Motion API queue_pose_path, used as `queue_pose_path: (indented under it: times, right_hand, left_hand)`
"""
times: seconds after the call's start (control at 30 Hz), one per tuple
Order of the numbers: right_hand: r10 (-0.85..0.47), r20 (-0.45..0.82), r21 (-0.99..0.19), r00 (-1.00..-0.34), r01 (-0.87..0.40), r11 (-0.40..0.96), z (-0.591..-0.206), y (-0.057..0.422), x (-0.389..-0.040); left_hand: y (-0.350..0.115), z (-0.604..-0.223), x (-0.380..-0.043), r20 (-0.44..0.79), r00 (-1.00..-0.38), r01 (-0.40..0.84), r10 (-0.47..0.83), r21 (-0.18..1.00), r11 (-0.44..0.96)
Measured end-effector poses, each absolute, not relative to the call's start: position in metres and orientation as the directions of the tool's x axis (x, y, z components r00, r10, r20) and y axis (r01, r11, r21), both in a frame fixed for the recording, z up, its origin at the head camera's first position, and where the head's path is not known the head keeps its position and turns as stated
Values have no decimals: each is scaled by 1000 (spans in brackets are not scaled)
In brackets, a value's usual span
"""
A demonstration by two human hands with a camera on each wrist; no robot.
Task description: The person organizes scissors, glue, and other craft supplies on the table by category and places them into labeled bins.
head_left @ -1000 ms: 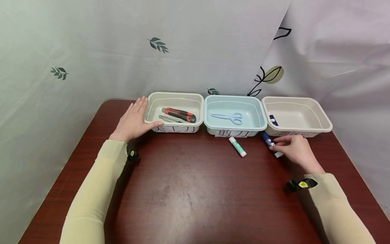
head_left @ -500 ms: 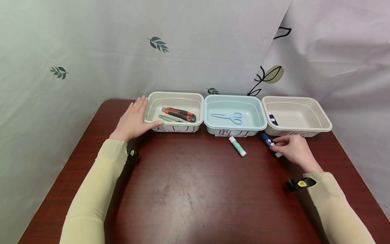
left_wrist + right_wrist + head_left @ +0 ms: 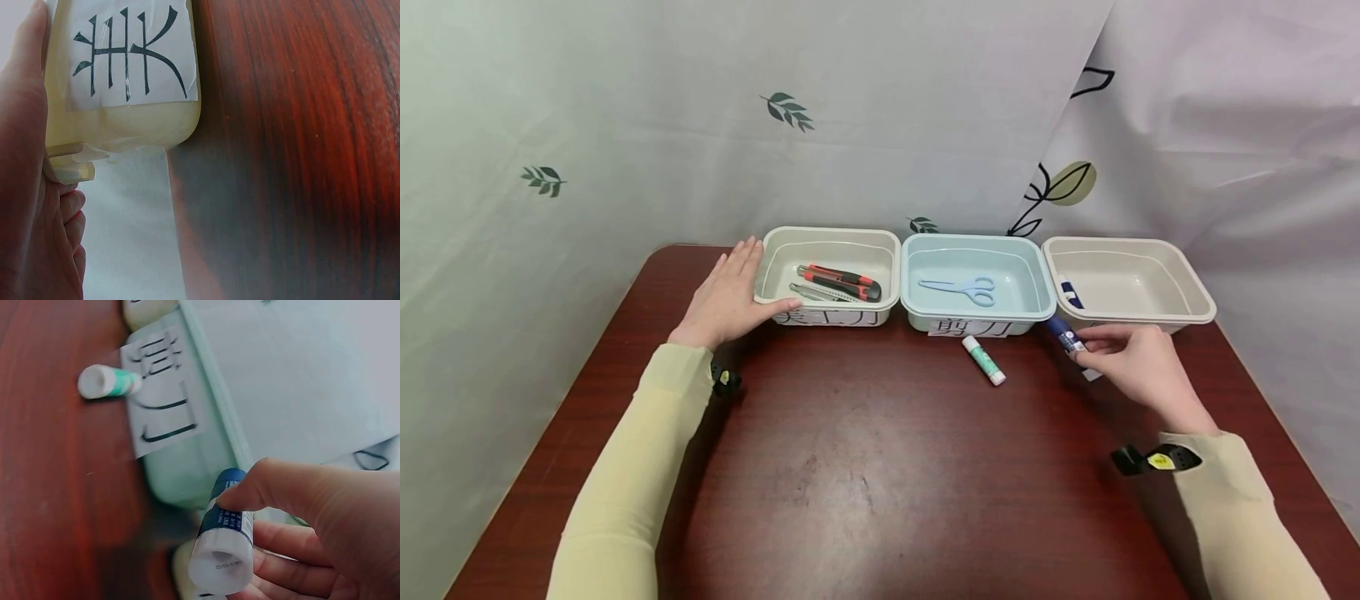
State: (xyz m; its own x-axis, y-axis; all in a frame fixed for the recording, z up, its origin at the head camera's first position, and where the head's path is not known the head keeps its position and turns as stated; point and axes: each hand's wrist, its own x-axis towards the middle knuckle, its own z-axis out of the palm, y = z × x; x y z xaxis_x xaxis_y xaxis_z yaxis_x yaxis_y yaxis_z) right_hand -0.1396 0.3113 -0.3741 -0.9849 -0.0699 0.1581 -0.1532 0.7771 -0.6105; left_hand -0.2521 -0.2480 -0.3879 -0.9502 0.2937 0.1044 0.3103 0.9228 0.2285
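My right hand [image 3: 1138, 367] pinches a dark blue glue stick [image 3: 1065, 333] with a white end between thumb and fingers, in front of the right-hand beige bin [image 3: 1135, 319]. The right wrist view shows this glue stick [image 3: 226, 515] tilted, its white end facing the camera. My left hand [image 3: 722, 296] lies with straight fingers along the left side of the left beige bin [image 3: 827, 306], its thumb over the front rim. A green and white glue stick [image 3: 983, 360] lies on the table before the light blue bin [image 3: 977, 319].
Red and black utility knives [image 3: 842, 282] lie in the left bin, blue scissors [image 3: 962, 288] in the middle one. Another blue and white glue stick [image 3: 1070, 293] is inside the right bin. The bins carry paper labels and stand side by side along the table's [image 3: 850, 467] back edge.
My right hand has shifted slightly to the right, tilting and lifting the blue glue stick, with its far end now at the bins. The left hand keeps its place.
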Motion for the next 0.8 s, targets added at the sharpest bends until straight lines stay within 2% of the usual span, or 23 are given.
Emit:
queue_pose_path:
  times: [0.17, 0.5, 0.8]
  right_hand:
    - [-28, 153, -650, -988, -122, 750, -358, 314, -134]
    - [149, 160, -692, -976, -3, 722, -327, 331, -131]
    - [262, 118, -791, -958, 69, 608, -307, 348, -143]
  left_hand:
    - [-247, -388, -252, 105, -950, 311, 294, 229, 922]
    - [-250, -390, -253, 114, -949, 312, 293, 229, 922]
    - [-249, -390, -252, 120, -948, 317, 296, 233, 919]
